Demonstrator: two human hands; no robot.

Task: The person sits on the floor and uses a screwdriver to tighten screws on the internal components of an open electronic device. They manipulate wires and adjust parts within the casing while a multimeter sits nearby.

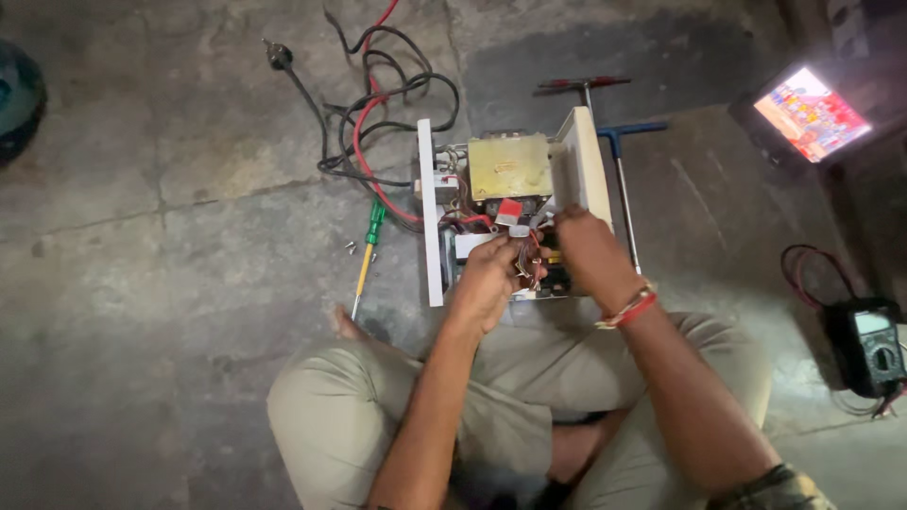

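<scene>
An opened white electrical box (431, 208) lies on the stone floor in front of my crossed legs, with a yellowish transformer block (508, 165) and coloured wires (529, 262) inside. My left hand (487, 279) reaches into the near part of the box, fingers pinched on the wire bundle. My right hand (584, 247), with red and yellow bangles at the wrist, is beside it, fingertips also in the wires by the box's right wall (588, 161). What each fingertip grips is partly hidden.
A green and yellow screwdriver (367, 257) and small screws (350, 247) lie left of the box. Black and red cables (378, 104) with a plug coil behind it. Two T-handle tools (624, 179) lie to the right. A multimeter (871, 345) and a lit screen (811, 113) sit at far right.
</scene>
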